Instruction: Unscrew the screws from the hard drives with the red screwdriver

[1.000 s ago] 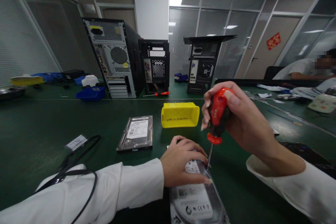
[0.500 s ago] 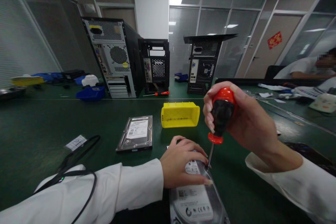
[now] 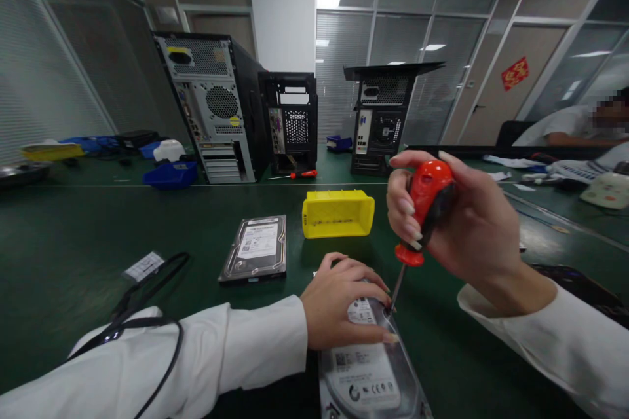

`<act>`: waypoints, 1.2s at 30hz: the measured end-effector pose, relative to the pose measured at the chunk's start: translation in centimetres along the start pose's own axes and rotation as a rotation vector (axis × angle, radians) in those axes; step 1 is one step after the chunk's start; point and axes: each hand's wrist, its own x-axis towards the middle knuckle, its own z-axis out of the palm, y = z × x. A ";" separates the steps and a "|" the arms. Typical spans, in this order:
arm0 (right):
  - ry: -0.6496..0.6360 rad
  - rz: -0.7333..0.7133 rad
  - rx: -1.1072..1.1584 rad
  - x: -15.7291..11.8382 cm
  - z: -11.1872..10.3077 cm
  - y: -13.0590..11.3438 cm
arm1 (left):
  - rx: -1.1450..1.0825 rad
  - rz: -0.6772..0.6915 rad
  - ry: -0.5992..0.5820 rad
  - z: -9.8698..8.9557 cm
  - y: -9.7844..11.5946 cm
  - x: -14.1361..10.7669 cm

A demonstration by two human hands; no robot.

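A silver hard drive point(image 3: 363, 373) with a white label lies at the bottom centre. Across its far end rests my left hand point(image 3: 344, 304), fingers curled over the drive and thumb on its label side. My right hand point(image 3: 457, 229) grips a red and black screwdriver point(image 3: 430, 200) by the handle. The screwdriver leans to the right, its tip at a corner screw on the drive's far right edge. Beyond my left hand is a yellow bin point(image 3: 339, 215) with small dark bits inside. A second hard drive point(image 3: 258, 245) lies to the left of the bin.
Several computer cases stand at the back, including a tall one point(image 3: 211, 105) and a black one point(image 3: 381, 121). A red screwdriver point(image 3: 304, 174), a blue bin point(image 3: 171, 174) and a black cable point(image 3: 170, 268) lie on the green table point(image 3: 59, 229). A person point(image 3: 565, 126) sits far right.
My right hand has turned the screwdriver handle, and more red now shows. The handle has tilted slightly further right, while its tip stays at the same corner. My left hand is almost unmoved.
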 end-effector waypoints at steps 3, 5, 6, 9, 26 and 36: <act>0.048 0.018 0.009 0.0 0.1 0.2 | -0.006 0.000 0.000 0.0 0.0 0.0; 0.093 0.006 0.020 0.1 0.2 0.3 | -0.009 0.002 -0.001 0.0 0.0 0.0; 0.106 -0.005 0.021 0.2 0.3 0.4 | -0.009 0.003 0.000 0.0 0.0 0.0; 0.091 0.000 0.022 0.2 0.4 0.3 | -0.008 0.010 0.006 0.1 -0.1 0.0; 0.040 0.021 0.008 -0.1 0.2 0.1 | -0.014 0.015 0.018 0.2 -0.1 0.0; -0.040 0.071 0.038 0.2 -0.3 -0.2 | -0.008 0.012 0.012 0.2 -0.2 0.0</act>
